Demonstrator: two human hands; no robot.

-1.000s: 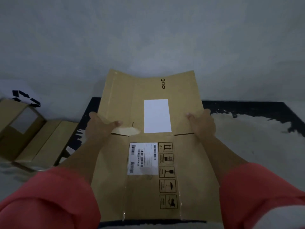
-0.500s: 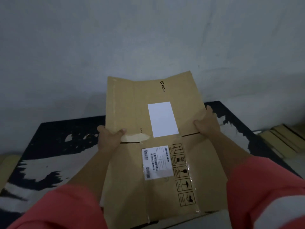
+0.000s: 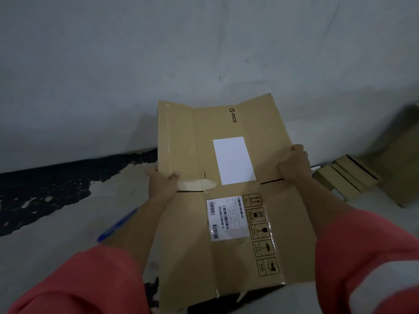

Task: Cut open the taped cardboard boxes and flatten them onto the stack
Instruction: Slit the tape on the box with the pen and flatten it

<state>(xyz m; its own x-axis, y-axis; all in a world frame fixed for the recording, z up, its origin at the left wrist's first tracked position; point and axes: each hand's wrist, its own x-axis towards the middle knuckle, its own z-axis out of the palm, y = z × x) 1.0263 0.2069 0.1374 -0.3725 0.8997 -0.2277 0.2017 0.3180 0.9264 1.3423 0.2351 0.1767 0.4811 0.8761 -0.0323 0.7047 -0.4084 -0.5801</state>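
Looking down through the head camera, I see a flattened brown cardboard box [image 3: 186, 234] in the middle of the view, held between both hands. The left hand [image 3: 162, 184] grips its left edge at about 9 o'clock, thumb on top of the panel and the other fingers hidden beneath. The right hand [image 3: 294, 164] is curled round the right edge at about 3 o'clock, at the crease between the two halves. Both forearms come out of coral-red sleeves [image 3: 79, 284].

The far half of the box bends upward at that crease toward the grey wall [image 3: 204, 41]. It carries a blank white rectangular label [image 3: 233, 159] and a small black PICO logo [image 3: 233, 115] near its 12 o'clock edge. The near half bears a white barcode label [image 3: 226, 218] under clear tape, and just beside it, on the 3 o'clock side, a column of black handling symbols [image 3: 263, 234].

Below lies a pale worn surface [image 3: 56, 234] with a black patch [image 3: 45, 184] at 9 o'clock. A slim blue object [image 3: 118, 224] shows at 8 o'clock, partly behind the left forearm; it is too blurred for me to tell what it is. At 3 o'clock, well apart from the held box, a stack of flat brown cardboard pieces [image 3: 344, 177] lies next to a larger brown cardboard box [image 3: 399, 159].
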